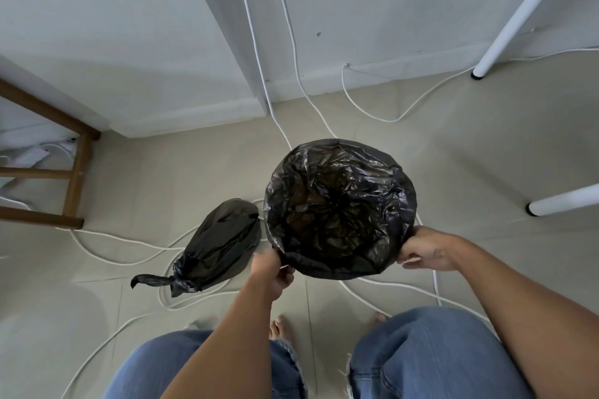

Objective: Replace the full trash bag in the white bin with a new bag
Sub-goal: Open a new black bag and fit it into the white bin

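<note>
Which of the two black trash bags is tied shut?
The full bag lying on the floor, left, knotted at its near end. The new bag is stretched open, left hand and right hand gripping its edge.

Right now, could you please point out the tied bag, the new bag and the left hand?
tied bag [220, 243]: head view, its bulging middle.
new bag [340, 204]: head view, crumpled lining inside.
left hand [272, 272]: head view, its middle.

the light is soft, cool and fairly dim, spread evenly. faint shadows pool on the floor at lower left. small highlights glint on the crinkled new bag. the wide lens splays the wall and white leg outward at the edges; my left hand looks slightly blurred.
</note>
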Demonstrator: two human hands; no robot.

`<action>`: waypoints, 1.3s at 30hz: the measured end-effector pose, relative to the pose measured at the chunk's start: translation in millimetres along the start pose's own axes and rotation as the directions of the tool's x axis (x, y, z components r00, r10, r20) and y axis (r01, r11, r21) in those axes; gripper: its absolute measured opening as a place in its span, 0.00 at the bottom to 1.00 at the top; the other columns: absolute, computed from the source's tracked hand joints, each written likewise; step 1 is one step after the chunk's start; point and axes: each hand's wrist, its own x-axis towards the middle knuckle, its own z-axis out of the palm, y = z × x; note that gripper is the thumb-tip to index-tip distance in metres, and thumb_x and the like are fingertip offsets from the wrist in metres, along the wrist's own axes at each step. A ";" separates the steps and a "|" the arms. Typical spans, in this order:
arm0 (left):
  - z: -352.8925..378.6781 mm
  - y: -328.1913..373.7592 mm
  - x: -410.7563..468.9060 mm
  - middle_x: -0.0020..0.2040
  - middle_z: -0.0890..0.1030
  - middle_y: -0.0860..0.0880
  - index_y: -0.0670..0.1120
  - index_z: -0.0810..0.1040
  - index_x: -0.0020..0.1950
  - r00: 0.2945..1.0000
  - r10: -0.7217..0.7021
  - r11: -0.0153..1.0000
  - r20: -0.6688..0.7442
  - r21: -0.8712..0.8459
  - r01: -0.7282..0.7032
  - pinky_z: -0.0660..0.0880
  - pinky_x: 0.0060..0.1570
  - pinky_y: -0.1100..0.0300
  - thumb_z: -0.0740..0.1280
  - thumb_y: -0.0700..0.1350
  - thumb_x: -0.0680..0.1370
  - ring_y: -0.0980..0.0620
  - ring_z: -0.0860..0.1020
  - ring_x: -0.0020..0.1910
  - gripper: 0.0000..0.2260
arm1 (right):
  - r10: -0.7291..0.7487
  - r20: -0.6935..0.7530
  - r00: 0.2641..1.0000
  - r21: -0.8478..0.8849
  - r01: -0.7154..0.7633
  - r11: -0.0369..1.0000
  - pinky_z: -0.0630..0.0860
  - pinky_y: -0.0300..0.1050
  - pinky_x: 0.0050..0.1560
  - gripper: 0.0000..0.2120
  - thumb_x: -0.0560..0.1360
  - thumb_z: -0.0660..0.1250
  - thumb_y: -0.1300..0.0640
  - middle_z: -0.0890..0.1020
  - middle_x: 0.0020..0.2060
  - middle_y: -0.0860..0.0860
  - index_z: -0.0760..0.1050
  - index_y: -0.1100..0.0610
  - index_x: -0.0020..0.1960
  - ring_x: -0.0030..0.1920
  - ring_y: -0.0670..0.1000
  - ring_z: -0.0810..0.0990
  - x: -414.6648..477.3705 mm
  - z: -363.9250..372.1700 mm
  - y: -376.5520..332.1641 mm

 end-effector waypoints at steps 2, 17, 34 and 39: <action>-8.3 -1.2 -6.4 0.27 0.75 0.47 0.43 0.74 0.38 0.991 -0.075 0.989 0.108 -0.119 0.088 0.63 0.22 0.65 0.57 0.37 0.77 0.52 0.67 0.22 0.10 | 0.013 0.108 0.994 0.124 -0.026 0.992 0.79 0.51 0.53 0.16 0.67 0.70 0.73 0.85 0.49 0.59 0.80 0.64 0.54 0.53 0.56 0.83 -5.5 -9.9 8.3; -12.0 -17.0 -21.9 0.34 0.75 0.46 0.43 0.77 0.46 0.986 -0.049 0.966 0.162 0.259 0.005 0.65 0.23 0.66 0.56 0.35 0.78 0.54 0.68 0.23 0.11 | 0.015 0.271 0.962 0.091 -0.041 0.995 0.76 0.49 0.56 0.18 0.64 0.74 0.70 0.82 0.44 0.61 0.79 0.67 0.52 0.48 0.56 0.79 -20.6 0.8 20.5; -47.7 37.9 11.8 0.59 0.75 0.47 0.48 0.74 0.60 0.976 0.106 0.950 0.191 -0.310 -0.043 0.64 0.64 0.41 0.61 0.44 0.70 0.45 0.73 0.58 0.18 | -0.125 -0.498 0.858 0.233 0.270 0.934 0.73 0.49 0.50 0.09 0.80 0.61 0.60 0.84 0.39 0.51 0.80 0.55 0.49 0.42 0.52 0.81 1.9 -39.8 -39.4; -33.4 72.3 25.6 0.57 0.79 0.52 0.51 0.78 0.61 0.966 0.243 0.970 0.085 -0.009 -0.243 0.66 0.62 0.46 0.64 0.57 0.76 0.50 0.76 0.58 0.17 | -0.163 -0.435 0.886 0.242 0.289 0.926 0.75 0.45 0.38 0.07 0.78 0.64 0.58 0.83 0.38 0.52 0.82 0.55 0.50 0.38 0.52 0.79 -3.7 -28.7 -73.6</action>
